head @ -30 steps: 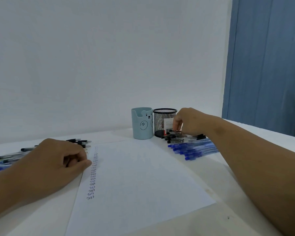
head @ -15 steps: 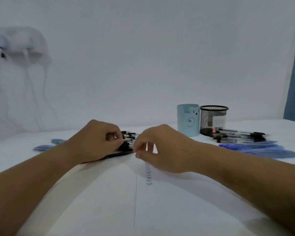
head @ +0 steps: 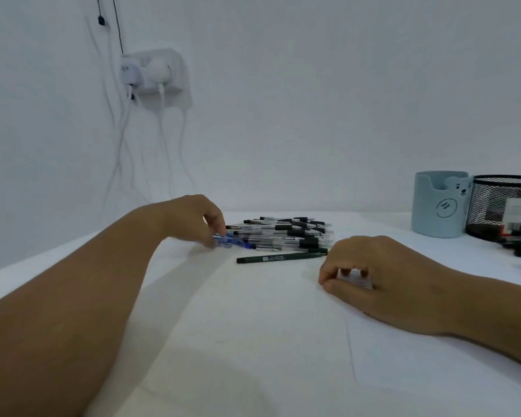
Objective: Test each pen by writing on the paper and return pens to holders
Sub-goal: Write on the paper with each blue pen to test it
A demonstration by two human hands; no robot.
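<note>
Pens (head: 286,233) lie heaped on the white worktop (head: 253,341), mostly clear-barrelled with black caps; left hand (head: 193,219) reaches the heap's left end, its grip pinching a blue pen (head: 233,242); a dark green pen (head: 280,256) lies alone just in front of the heap; right hand (head: 385,278) rests right of it on the paper (head: 418,356), fingers loosely curled, holding nothing; a blue bear holder (head: 439,204) and black mesh holder (head: 500,206) stand far right of the heap.

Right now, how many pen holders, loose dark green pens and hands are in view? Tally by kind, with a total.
Pen holders: 2, the blue bear holder and the black mesh holder
Dark green pen: 1
Hands: 2, left hand and right hand
Total: 5
</note>
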